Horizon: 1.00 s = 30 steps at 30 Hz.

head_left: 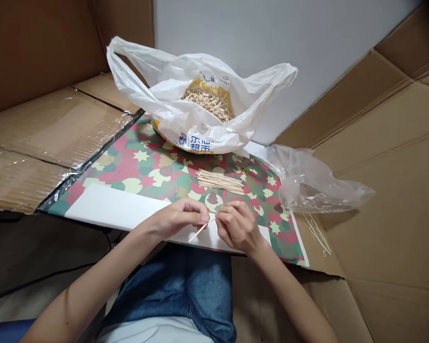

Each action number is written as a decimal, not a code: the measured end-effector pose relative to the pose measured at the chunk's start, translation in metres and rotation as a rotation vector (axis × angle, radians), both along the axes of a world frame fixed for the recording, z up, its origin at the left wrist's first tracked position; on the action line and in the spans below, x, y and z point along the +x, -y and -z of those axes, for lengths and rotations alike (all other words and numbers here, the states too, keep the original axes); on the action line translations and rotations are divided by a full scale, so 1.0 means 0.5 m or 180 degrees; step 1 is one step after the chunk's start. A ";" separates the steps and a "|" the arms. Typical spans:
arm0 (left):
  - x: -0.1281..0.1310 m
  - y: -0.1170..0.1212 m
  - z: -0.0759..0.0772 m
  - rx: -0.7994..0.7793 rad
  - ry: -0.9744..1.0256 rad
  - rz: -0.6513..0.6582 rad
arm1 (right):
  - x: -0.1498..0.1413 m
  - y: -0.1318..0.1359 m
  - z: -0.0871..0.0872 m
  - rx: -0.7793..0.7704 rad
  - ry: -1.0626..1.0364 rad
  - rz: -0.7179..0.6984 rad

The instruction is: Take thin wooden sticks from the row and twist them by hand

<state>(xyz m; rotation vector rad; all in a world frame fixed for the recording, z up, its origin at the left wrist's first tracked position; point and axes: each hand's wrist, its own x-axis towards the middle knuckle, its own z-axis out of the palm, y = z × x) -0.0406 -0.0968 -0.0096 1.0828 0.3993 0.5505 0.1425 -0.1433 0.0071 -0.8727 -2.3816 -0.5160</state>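
Between both hands is a thin wooden stick (199, 232), pale and slanting down to the left. My left hand (186, 216) is closed, its thumb and fingers pinching the stick near its upper part. Fingers curled, my right hand (238, 226) grips the stick's other end close to the left fingertips; that end is hidden in the grip. Just beyond the hands, a flat bundle of similar thin sticks (220, 181) lies on the patterned table covering (143, 164). Under the hands runs a white strip (110, 205) along the front edge.
Behind the bundle stands an opened white plastic bag (178, 119) holding many short stick pieces (210, 101). A clear plastic bag (314, 183) lies at the right, with a few loose sticks (318, 233) below it. Cardboard panels (389, 190) rise at both sides.
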 end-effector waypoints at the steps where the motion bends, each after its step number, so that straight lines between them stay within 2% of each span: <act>1: -0.003 0.005 0.003 -0.0017 0.0000 -0.0104 | -0.004 -0.004 0.004 -0.0032 -0.0062 0.0014; 4: -0.013 0.012 0.013 -0.0015 -0.0088 -0.0262 | -0.012 -0.018 0.022 -0.0078 -0.0120 -0.0141; 6: -0.019 0.009 0.019 -0.0003 -0.0142 -0.0339 | -0.017 -0.028 0.033 -0.0305 -0.0391 -0.0264; 11: -0.019 -0.008 0.021 0.0233 -0.0350 -0.0518 | -0.020 -0.040 0.046 -0.1603 -0.1498 -0.0274; 13: -0.016 -0.011 0.017 0.0465 -0.0540 -0.0636 | -0.019 -0.039 0.047 -0.1897 -0.1735 -0.0208; 18: -0.008 -0.010 0.016 0.1333 -0.0690 -0.1256 | -0.026 -0.031 0.047 -0.1965 -0.1864 -0.0082; 21: -0.006 -0.012 0.019 0.1647 -0.0727 -0.1254 | -0.032 -0.030 0.052 -0.1885 -0.1876 -0.0106; 24: -0.005 -0.013 0.018 0.1733 -0.0800 -0.1277 | -0.033 -0.027 0.058 -0.2003 -0.2105 -0.0078; 27: -0.004 -0.009 0.016 0.1752 -0.0768 -0.1476 | -0.030 -0.017 0.062 -0.2526 -0.2573 0.0021; 30: -0.002 -0.001 0.016 0.1796 -0.0779 -0.1664 | -0.032 -0.004 0.058 -0.3336 -0.3044 0.0201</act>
